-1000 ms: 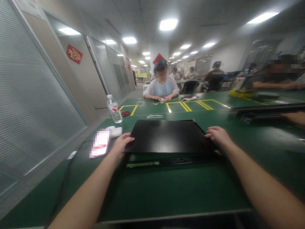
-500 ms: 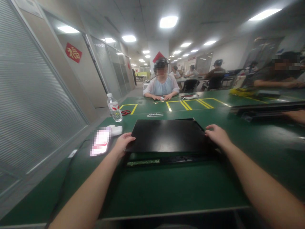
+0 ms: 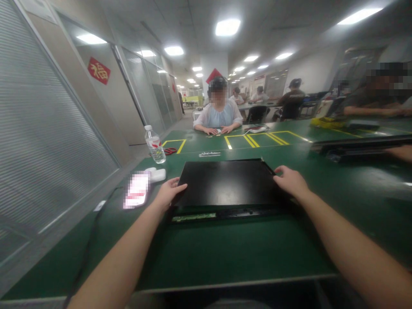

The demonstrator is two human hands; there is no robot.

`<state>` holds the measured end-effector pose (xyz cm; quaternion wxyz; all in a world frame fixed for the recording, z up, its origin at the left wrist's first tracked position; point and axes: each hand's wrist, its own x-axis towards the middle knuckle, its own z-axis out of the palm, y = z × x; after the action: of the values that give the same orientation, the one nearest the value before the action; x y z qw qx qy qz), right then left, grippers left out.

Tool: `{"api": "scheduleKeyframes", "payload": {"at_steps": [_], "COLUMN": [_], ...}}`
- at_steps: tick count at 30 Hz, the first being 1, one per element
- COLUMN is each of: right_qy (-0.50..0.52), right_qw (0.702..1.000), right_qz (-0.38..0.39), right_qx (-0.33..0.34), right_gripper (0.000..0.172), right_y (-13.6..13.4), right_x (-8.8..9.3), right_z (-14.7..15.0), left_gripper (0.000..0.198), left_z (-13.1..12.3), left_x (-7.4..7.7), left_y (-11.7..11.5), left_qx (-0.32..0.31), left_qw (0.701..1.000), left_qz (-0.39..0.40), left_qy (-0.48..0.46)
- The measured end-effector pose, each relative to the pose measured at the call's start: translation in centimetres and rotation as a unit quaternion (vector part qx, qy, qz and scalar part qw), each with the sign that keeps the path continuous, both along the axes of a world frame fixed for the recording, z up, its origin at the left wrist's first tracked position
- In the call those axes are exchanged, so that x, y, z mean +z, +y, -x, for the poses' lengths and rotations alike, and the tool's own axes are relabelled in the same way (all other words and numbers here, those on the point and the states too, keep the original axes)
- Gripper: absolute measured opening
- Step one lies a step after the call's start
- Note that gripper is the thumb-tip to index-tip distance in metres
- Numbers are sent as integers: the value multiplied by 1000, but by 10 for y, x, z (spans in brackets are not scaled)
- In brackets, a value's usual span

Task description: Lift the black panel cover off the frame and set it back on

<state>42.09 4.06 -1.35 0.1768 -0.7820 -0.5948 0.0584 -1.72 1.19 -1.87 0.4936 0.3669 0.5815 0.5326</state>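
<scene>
A flat black panel (image 3: pixel 227 182) lies on the green table (image 3: pixel 225 253) in front of me. It rests on a lower black unit whose near edge shows a strip of green circuit board (image 3: pixel 193 217). My left hand (image 3: pixel 168 193) grips the panel's left edge, thumb on top and fingers curled under. At the right edge my right hand (image 3: pixel 291 181) holds the panel with its fingers bent over the rim.
A phone (image 3: pixel 137 196) and a white case (image 3: pixel 156 174) lie left of the panel, a water bottle (image 3: pixel 154 145) and red scissors (image 3: pixel 169 151) beyond. A black cable (image 3: pixel 92 231) trails left. A person sits opposite; another works on a similar black unit (image 3: pixel 360 148) at right.
The panel has slid a little away from me over the lower unit, and both hands have moved forward with it. Less of the unit's near edge shows.
</scene>
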Motion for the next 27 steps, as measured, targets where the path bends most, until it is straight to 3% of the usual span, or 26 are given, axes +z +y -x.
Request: {"api": "scheduleKeyframes", "payload": {"at_steps": [10,19,24,27], "right_qy": [5,59,43,36], "right_qw": [999,991,986,985], "right_qz": [26,108,157,168], "right_qx": [47,44,40,36], "right_gripper": [41,60,61,54], "right_y": [7,18,22,21], "right_x": [2,8,20,30], "right_z": [-8,-16,-15,-11], "left_gripper": [40,43,46,50], "left_z": [-6,-2,3,9], "left_x": [2,3,3,-3], "left_y": [1,1,4,8], "left_qx": [7,3,-7,-24], "left_qw": [999,996,993,980], "left_qz": [-1,-33,-40,-56], "left_qy": [44,82,107,189]}}
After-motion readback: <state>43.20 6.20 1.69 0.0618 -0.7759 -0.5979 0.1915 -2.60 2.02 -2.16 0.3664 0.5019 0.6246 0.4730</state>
